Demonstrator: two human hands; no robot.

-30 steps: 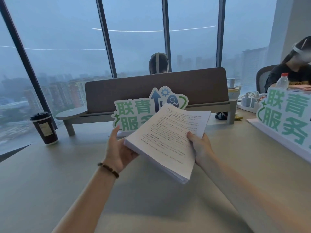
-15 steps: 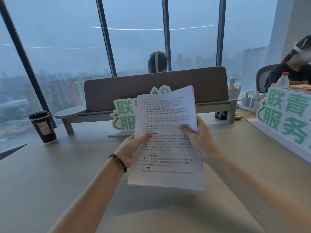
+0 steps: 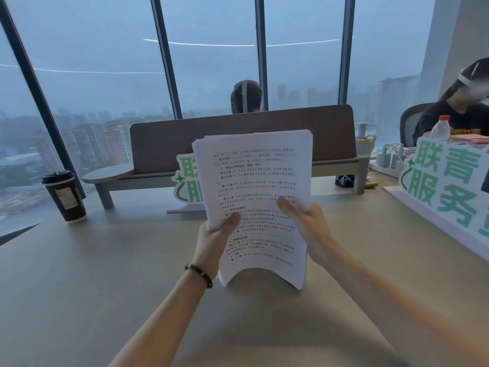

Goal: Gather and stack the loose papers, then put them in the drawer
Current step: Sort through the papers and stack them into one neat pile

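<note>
Squaring the Stack on Its Bottom Edge

Held upright over the middle of the bench (image 3: 79, 300): the stack of papers (image 3: 254, 186), printed side toward the camera, bottom edge down at the bench surface and bowed up into an arch between its two corners. Clamped on the lower left edge by the left hand (image 3: 211, 242), thumb across the front sheet, grip narrow and full of paper. Matched on the right edge by the right hand (image 3: 308, 229), thumb likewise on the front, fingers hidden behind the pile. Top edge not quite flush, with a few sheets stepped out at the upper left corner.

Judged as the gathering-and-stacking step, near its end: no loose sheets seen lying on the bench, only the pile being trued up. No drawer in view, so the putting-away not yet begun.

Next move, probably: a looser hold so the sheets can drop level, a tap or two on the bottom edge, then a firm grip again before carrying. Worth minding: the arch at the bottom, likely to crease the sheets if pressed harder. Standing just behind the pile, a green-lettered sign (image 3: 186, 178); well off to the left, a dark takeaway cup (image 3: 64, 197).
</note>
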